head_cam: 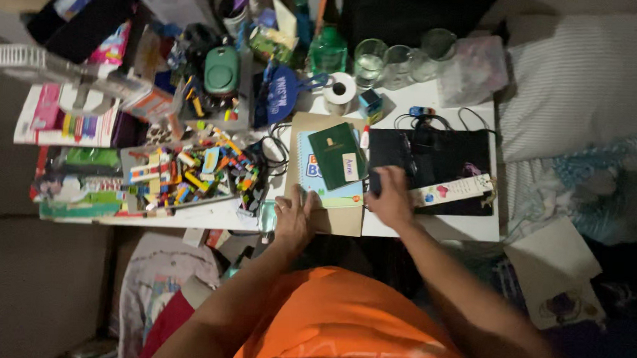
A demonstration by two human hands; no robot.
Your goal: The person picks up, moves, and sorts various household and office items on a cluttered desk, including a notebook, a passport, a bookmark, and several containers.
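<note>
The person leans over the white desk, both hands down on things. The left hand lies flat, fingers spread, on the lower left corner of the brown folder; it presses, it holds nothing closed in the grip. The right hand rests w/ fingers a bit curled at the left edge of the black laptop sleeve; I cannot tell if the grip has closed on something, the palm hides what is under. Between the two hands, just above them, is the stack: blue notebook on the folder, dark green booklet on top, tilted. As for progress, I judge the stack is gathered but not lifted or moved yet; the sleeve is shut, approx. flat. To the right of the right hand, a long paper strip lies across the sleeve. Far left of the left hand, a tray of coloured bricks. Hard to see: the room is dim, the desk's back rows blur, and the lower body is cut off.
</note>
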